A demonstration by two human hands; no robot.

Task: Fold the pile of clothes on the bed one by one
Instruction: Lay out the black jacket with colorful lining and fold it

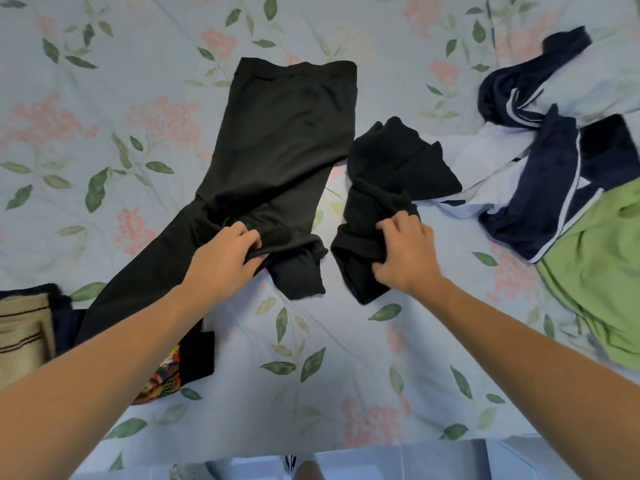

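Your black trousers (277, 150) lie mid-bed; your left hand (225, 258) pinches their lower leg, your right hand (405, 254) grips a bunched black garment (388, 188). At three o'clock: navy-white clothes (540, 161), green garment (595, 271). Floral bedsheet (138, 116) beneath.

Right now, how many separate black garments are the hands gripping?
2: the long black trousers laid out at centre under the left hand, and the crumpled black cloth beside them in the right hand.

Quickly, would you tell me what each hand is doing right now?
Left hand: grips the black trousers near their lower end.
Right hand: grips the crumpled black garment.
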